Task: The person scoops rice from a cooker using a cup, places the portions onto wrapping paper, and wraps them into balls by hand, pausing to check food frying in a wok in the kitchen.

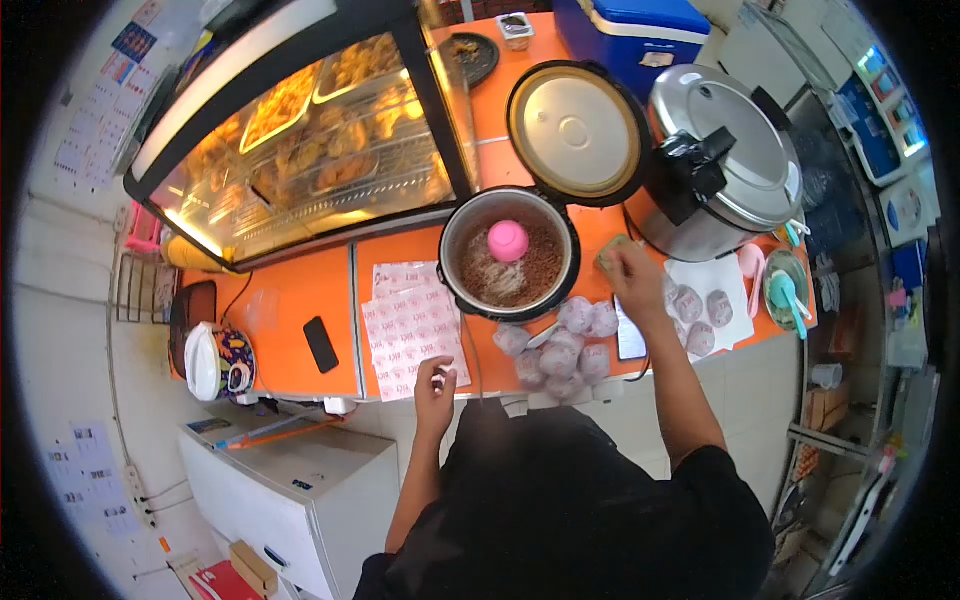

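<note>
My left hand [436, 382] is over the lower edge of the printed wrapping papers [412, 325], fingers loosely bent and apart, with nothing visible in them. My right hand [634, 275] is closed on a small green cloth-like piece [611, 250], whose exact kind I cannot make out, right of the open cooker pot [452, 285]. Inside the pot lies reddish-brown rice [535, 262] with a pink bowl [508, 241] on it. Several round paper-wrapped bundles [562, 352] are piled in front of the pot, near the table edge.
A lit glass food cabinet [330, 215] stands at the back left. The pot's lid [575, 132] is raised behind it, beside a large steel cooker [730, 150] and a blue cooler box [640, 45]. A black phone [320, 345] lies left; more wrapped bundles [701, 338] sit right.
</note>
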A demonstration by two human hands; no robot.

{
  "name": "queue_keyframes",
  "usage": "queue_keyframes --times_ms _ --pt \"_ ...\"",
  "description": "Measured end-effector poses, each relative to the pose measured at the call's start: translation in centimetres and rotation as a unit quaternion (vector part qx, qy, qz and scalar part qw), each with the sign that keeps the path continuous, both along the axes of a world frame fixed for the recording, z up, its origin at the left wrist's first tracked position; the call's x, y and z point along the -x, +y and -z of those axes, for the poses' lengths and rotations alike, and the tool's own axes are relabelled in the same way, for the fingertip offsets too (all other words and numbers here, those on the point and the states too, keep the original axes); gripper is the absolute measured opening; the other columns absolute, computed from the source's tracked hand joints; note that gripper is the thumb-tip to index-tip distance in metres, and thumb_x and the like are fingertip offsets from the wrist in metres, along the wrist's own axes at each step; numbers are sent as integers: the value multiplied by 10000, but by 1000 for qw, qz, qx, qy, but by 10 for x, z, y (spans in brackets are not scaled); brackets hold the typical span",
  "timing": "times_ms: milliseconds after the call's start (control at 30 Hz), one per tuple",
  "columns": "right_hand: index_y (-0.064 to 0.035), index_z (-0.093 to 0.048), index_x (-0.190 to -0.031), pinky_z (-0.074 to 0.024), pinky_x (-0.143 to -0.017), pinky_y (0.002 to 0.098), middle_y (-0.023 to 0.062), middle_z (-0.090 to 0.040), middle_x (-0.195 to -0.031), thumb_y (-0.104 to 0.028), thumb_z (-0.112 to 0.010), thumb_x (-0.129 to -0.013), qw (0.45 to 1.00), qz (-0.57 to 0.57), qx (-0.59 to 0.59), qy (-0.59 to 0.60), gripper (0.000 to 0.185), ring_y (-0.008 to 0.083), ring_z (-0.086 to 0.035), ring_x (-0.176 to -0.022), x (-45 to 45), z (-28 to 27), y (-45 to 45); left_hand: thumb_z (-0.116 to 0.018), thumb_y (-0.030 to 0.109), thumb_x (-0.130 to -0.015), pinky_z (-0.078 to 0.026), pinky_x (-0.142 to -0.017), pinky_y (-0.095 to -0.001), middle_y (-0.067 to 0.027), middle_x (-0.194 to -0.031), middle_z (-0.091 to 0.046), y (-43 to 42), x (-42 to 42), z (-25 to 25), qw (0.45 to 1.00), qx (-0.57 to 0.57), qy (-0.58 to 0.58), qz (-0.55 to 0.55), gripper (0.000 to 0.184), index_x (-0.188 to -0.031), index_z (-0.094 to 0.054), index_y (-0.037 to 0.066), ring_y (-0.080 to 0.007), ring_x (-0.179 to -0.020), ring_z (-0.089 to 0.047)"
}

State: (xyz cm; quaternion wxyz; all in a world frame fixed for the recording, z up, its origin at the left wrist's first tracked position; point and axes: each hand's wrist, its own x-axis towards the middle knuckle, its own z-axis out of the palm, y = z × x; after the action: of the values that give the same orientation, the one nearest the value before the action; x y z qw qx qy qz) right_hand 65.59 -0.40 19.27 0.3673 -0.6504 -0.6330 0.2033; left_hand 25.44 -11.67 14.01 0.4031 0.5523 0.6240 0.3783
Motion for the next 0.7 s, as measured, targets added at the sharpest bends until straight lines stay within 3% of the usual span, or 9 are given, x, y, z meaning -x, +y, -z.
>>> queue_keyframes --times_ms 33,100,167,267,433,467,567,600,700 --pt "-36 -697 -1068 -526 -709 417 164 -658 -981 -234 -671 -949 993 -77 -90 16 232 308 -682 -889 34 -19 17 -662 78 -974 -459 -723 -264 -21 -1151 -643 5 1 2 1000 0 6 13 203 -1176 -656 72 -110 -913 -584" --pt "-33 -695 -1051 -544 -742 434 160 -662 -1025 -240 -680 -932 969 -224 -104 -30 239 311 -681 -947 85 -13 65 -662 112 -991 -467 -732 -269 -20 -1164 -648 19 2 8 999 -3 17 42 201 -1186 -641 66 -110 -926 -580" --pt "-43 -720 -1031 -570 -750 431 138 -671 -1054 -210 -682 -906 941 -252 -86 -207 212 312 -672 -979 121 26 104 -658 161 -1003 -507 -736 -293 -52 -1064 -700 30 5 26 994 71 3 80 203 -1169 -673 45 -136 -890 -641" --pt "-63 -732 -999 -572 -818 405 134 -648 -1097 -173 -694 -864 862 -258 59 -432 179 293 -645 -1046 151 64 136 -642 216 -1009 -544 -740 -313 -76 -935 -743 35 7 71 948 246 -8 204 242 -1128 -717 19 -160 -815 -691" --pt "-37 -748 -961 -558 -775 400 152 -643 -1093 -170 -665 -827 819 -236 19 -523 206 294 -623 -1031 167 82 139 -610 297 -983 -581 -784 -344 -110 -870 -779 25 10 111 808 416 16 416 339 -1042 -767 3 -212 -805 -745" --pt "-40 -748 -964 -555 -749 393 148 -647 -1089 -169 -664 -827 807 -242 12 -538 206 293 -619 -1033 169 80 138 -618 342 -941 -584 -826 -405 -154 -890 -781 14 22 123 813 369 81 444 360 -1022 -785 34 -296 -849 -757" --pt "-22 -671 -1034 -545 -694 371 125 -635 -1050 -163 -633 -830 792 -221 -38 -568 251 280 -623 -983 170 96 135 -627 360 -898 -572 -861 -450 -193 -981 -769 -25 54 142 789 366 178 460 355 -1020 -791 70 -368 -915 -743" --pt "-27 -672 -1019 -546 -695 371 121 -640 -1035 -162 -632 -829 791 -222 -42 -569 237 279 -625 -975 171 99 139 -632 345 -924 -564 -859 -478 -210 -1004 -754 -54 57 156 829 355 198 384 323 -1006 -777 68 -398 -947 -722" --pt "-44 -675 -997 -554 -701 366 119 -655 -993 -159 -626 -835 765 -229 -52 -600 205 277 -640 -954 171 96 142 -652 356 -939 -558 -853 -495 -196 -984 -751 -114 51 194 875 322 96 349 321 -1019 -754 63 -395 -953 -717"
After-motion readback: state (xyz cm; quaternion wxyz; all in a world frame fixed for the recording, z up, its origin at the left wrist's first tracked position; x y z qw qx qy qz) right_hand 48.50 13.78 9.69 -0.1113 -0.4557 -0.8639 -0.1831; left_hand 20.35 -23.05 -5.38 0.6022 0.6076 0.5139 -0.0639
